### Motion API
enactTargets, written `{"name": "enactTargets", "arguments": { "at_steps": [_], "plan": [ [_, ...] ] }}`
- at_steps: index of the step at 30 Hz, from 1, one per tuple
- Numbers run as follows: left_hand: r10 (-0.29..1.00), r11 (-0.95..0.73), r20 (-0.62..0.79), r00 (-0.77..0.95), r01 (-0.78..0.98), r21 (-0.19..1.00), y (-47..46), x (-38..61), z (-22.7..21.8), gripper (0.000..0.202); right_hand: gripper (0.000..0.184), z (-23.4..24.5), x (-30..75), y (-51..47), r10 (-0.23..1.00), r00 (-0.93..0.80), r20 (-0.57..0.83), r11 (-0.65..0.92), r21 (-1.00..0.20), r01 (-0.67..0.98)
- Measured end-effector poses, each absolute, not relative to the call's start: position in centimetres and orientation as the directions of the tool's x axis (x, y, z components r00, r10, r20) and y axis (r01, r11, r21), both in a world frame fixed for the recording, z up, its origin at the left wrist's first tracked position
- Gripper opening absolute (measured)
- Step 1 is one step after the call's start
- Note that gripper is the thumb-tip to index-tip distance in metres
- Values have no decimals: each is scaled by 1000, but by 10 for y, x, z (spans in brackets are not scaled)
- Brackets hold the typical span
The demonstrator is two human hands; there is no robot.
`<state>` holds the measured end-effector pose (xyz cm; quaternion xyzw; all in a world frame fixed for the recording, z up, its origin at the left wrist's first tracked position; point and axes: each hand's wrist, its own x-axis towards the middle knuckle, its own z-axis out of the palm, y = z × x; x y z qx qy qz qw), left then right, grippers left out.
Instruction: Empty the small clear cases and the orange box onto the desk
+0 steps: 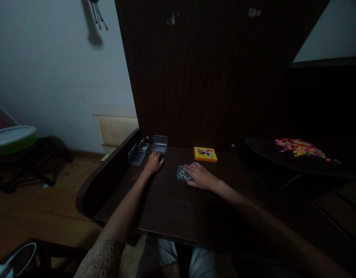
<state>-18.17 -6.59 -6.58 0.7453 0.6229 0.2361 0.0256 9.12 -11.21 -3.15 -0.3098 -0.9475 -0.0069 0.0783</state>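
Note:
My right hand (199, 176) lies over the right side of a small clear plastic box (180, 173), fingers by its far edge and thumb by its near edge. Several tiny pale pieces are scattered inside that box; my fingers hide part of it. My left hand (155, 161) rests on the dark table with fingers loosely bent and apart, and nothing shows in it. Just beyond it stands an open, lidded clear box (160, 147). To its left sit another open clear box (137, 157) and a smaller clear box (143, 146).
A yellow flat box (205, 154) with a printed top lies at the back of the table (172, 208). A raised wooden side (108, 168) bounds the left. Colourful small pieces (301, 148) are heaped on a dark surface at right. A green-sided tub (16, 139) stands far left.

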Motion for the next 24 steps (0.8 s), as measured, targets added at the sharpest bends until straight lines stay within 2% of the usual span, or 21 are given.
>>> {"name": "enactTargets", "arguments": {
  "at_steps": [6,13,17,19,21,23,24],
  "plan": [
    [934,-235,334,127,922,308,-69,-181,-64,21,44,-28,84,-116,592,-801,90,801,44,597],
    [910,-262,389,144,927,268,-81,-175,-54,27,48,-36,82,-120,580,-808,103,801,104,589],
    [861,-391,445,249,881,265,-102,-164,-48,33,48,-41,80,-123,582,-804,121,794,128,594],
    [832,-512,412,373,802,309,-115,-154,-49,43,48,-42,79,-124,578,-806,126,796,133,591],
    [790,-607,380,481,702,372,-126,-142,-51,63,47,-43,79,-124,574,-809,125,796,148,587],
    [781,-624,342,522,665,410,-132,-130,-55,78,47,-44,78,-123,570,-812,128,792,179,584],
    [786,-618,314,532,668,416,-133,-125,-57,80,47,-45,78,-123,566,-814,130,789,200,581]
  ]
}}
